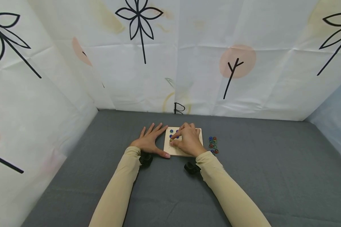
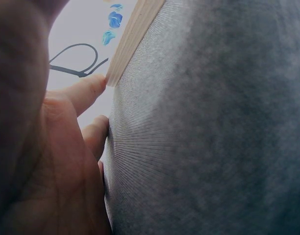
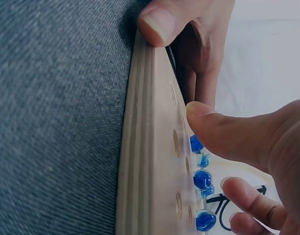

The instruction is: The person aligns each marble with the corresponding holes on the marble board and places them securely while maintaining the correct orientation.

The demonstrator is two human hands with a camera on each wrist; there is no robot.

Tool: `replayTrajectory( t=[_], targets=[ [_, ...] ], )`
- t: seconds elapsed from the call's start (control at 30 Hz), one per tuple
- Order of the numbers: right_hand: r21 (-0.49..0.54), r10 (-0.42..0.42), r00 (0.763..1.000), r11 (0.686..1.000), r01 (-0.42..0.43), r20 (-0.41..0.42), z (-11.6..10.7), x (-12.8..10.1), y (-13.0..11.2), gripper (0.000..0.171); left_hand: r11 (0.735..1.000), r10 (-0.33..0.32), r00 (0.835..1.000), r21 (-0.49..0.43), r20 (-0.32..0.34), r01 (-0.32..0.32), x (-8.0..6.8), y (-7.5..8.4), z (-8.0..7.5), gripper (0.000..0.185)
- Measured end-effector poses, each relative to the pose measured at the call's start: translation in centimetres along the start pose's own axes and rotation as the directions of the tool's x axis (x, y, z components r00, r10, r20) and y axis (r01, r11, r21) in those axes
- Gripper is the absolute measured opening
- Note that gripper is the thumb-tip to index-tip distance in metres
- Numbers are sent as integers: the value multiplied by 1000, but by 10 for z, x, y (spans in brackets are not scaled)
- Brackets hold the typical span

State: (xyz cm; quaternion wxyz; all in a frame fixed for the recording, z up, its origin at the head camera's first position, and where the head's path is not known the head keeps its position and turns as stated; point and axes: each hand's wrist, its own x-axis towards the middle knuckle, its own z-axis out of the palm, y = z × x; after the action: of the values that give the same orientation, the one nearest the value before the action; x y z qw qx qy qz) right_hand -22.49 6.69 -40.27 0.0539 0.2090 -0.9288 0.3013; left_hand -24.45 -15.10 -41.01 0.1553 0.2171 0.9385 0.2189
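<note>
A square light wooden board (image 1: 181, 153) with round holes lies on the grey cloth. Several blue marbles (image 3: 203, 179) sit in its holes. My left hand (image 1: 150, 142) is spread at the board's left side, with the thumb at the near-left corner and the index fingertip at the far-left corner (image 2: 111, 81). Over the board, my right hand (image 1: 188, 140) pinches a small yellowish marble (image 1: 171, 140) between thumb and index finger, low over the board's left part. In the right wrist view, my right thumb (image 3: 228, 134) hides part of the holes.
Right of the board, two short columns of blue, red and green marbles (image 1: 211, 146) lie on the grey cloth (image 1: 258, 176). A white patterned sheet (image 1: 199, 78) rises behind the table and at both sides. Black wrist cameras (image 1: 192, 168) sit under my wrists.
</note>
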Motion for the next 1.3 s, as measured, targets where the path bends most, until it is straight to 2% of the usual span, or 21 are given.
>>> replayTrajectory(
  t=[0.6,1.03,1.3],
  targets=[
    [-53,-1,1000,999,0,-11,4,-1,-2,16,1000,5,1000,-8,-2,-5,-2,3,-1,124],
    [-50,2,1000,999,-2,0,6,-1,-3,16,1000,3,1000,2,3,-3,-1,0,0,124],
    [-32,-10,1000,999,9,-25,-2,-1,-3,21,1000,7,1000,-5,0,-7,-2,0,-1,124]
  ],
)
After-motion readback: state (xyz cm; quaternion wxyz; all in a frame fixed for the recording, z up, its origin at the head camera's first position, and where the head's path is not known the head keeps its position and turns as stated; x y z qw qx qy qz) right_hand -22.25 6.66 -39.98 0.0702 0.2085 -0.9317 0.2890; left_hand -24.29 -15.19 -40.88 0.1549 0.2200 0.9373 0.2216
